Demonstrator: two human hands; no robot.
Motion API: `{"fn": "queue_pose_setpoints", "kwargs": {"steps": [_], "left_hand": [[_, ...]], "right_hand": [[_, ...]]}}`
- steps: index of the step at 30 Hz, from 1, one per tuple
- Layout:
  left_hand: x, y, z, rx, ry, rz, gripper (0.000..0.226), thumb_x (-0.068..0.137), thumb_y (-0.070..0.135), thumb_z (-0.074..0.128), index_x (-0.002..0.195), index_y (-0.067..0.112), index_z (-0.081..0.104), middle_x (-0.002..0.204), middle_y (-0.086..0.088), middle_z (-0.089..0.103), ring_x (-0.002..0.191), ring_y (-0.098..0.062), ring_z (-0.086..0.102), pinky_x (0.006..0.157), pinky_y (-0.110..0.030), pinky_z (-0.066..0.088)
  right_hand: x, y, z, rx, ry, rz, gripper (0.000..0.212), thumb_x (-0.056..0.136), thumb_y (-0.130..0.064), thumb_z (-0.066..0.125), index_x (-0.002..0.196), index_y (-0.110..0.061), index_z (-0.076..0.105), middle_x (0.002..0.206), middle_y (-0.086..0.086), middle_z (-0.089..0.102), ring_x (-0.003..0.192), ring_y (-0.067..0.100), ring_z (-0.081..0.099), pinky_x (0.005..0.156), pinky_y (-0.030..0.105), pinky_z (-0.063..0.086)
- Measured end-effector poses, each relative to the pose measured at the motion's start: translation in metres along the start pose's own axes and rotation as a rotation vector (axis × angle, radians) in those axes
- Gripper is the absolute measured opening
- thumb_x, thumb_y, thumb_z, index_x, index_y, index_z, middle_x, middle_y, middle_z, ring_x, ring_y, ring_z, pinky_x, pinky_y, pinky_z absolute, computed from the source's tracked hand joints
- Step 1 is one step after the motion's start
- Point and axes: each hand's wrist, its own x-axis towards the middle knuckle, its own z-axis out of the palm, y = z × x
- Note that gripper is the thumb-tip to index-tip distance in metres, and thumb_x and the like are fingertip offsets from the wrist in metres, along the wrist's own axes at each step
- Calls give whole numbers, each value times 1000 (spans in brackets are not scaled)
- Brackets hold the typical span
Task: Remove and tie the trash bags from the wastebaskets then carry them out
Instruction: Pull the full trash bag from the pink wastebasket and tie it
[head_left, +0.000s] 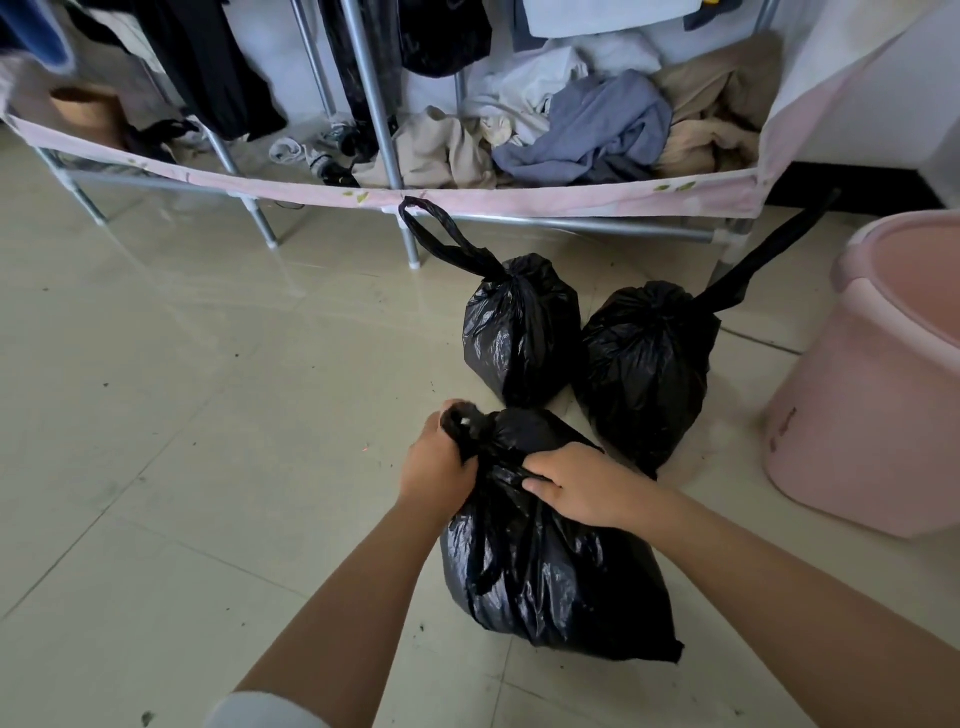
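near black trash bag (556, 561) lies on the floor (182, 415), neck toward 11 o'clock; left hand (434, 467) fists the neck, right hand (582, 486) pinches plastic.

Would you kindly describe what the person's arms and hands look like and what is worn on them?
Both forearms are bare down to the hands. The left hand and right hand wear no gloves, and no rings, watch or bracelet show. A white sleeve cuff, pushed up, sits at the lower end of the left arm; no sleeve shows on the right arm.
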Motion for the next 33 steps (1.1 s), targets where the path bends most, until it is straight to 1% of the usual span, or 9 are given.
{"fn": "queue_pose_setpoints", "kwargs": {"steps": [4,7,11,17,19,22,25,29,33], "left_hand": [[0,-7,3,-127,-109,-82,8,78,20,42,84,19,46,85,-19,63,85,-33,63,76,-34,50],[1,-1,1,-393,-51,-116,11,91,11,49,91,9,60,84,-9,56,83,-19,52,71,-23,39],[-1,4,2,-254,-176,7,7,92,5,49,96,9,54,81,-9,57,79,-22,50,59,-21,30],[-3,-2,-1,-519,-377,-110,26,91,5,54,70,17,45,69,-4,54,62,-13,44,59,-19,35],[-1,-1,-5,-551,-437,-128,26,91,4,53,71,19,46,69,-8,58,65,-16,47,60,-21,35],[0,0,-7,-607,-445,-142,24,90,0,55,78,21,53,53,10,64,61,-4,58,65,-14,43],[2,4,-8,-570,-416,-108,26,90,1,54,73,21,54,53,11,61,65,-10,53,69,-21,40],[5,11,-7,-608,-480,-218,30,97,8,44,68,17,40,43,15,62,62,-10,47,55,-21,32],[6,9,-12,-928,-593,-425,25,99,5,37,75,15,37,55,-3,72,45,-7,61,37,-15,27]], "right_hand": [[-2,3,-1,46,21,25,43,98,-23,38,58,-21,20,59,-2,32,57,18,36,57,30,25],[-6,10,-2,96,27,71,43,98,-22,38,58,-21,21,57,-3,31,50,9,29,49,21,22],[-11,11,3,55,-27,91,44,98,-22,39,58,-22,20,58,-6,30,50,4,28,49,19,22],[-13,23,1,67,-33,143,44,96,-22,43,57,-22,23,59,-6,32,65,17,37,62,27,24],[-14,23,-1,155,-35,155,37,94,-18,46,59,-21,35,63,-5,40,69,16,39,60,28,22],[-13,19,-6,521,122,242,22,91,-5,45,103,-6,63,98,11,64,82,23,51,65,24,39],[-15,13,-22,807,104,261,29,98,-24,37,102,-8,61,82,2,58,73,12,52,61,11,41],[-20,7,-32,79,-132,123,34,94,-31,47,64,-17,41,62,-6,38,62,12,41,60,24,33],[-23,7,-28,-208,79,98,21,97,-20,37,99,-4,51,87,8,57,89,30,54,69,31,33]]}}
